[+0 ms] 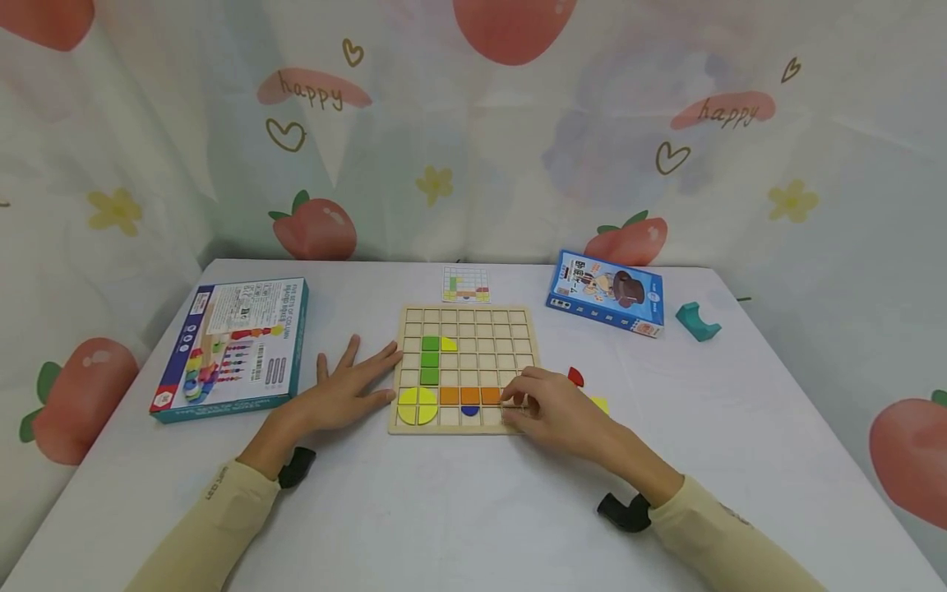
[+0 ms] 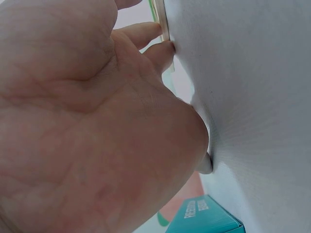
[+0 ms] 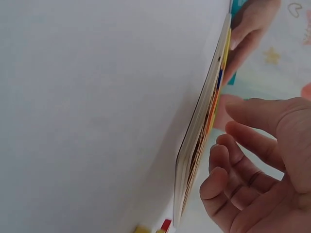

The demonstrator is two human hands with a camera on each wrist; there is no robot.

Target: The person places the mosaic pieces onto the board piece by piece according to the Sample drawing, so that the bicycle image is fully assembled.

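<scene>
A wooden grid board (image 1: 462, 430) lies flat on the table. In its cells are green squares (image 1: 430, 359), a yellow quarter-circle (image 1: 448, 344), a row of orange squares (image 1: 469, 396), a blue half-circle (image 1: 469, 410) and a yellow circle (image 1: 418, 406) made of quarters. My left hand (image 1: 342, 393) rests with spread fingers at the board's left edge; its palm fills the left wrist view. Over the board's lower right, beside the orange row, hovers my right hand (image 1: 551, 411). Its fingers bend loosely, and the right wrist view shows no piece between thumb (image 3: 257, 114) and fingers.
A pattern card (image 1: 466, 284) lies behind the board. Right of it are a red quarter-circle (image 1: 575, 376) and a yellow piece (image 1: 601, 404), partly behind my right hand. A teal-edged box (image 1: 229, 345) lies left; a blue box (image 1: 607, 292) and a teal curved block (image 1: 698, 321) lie back right.
</scene>
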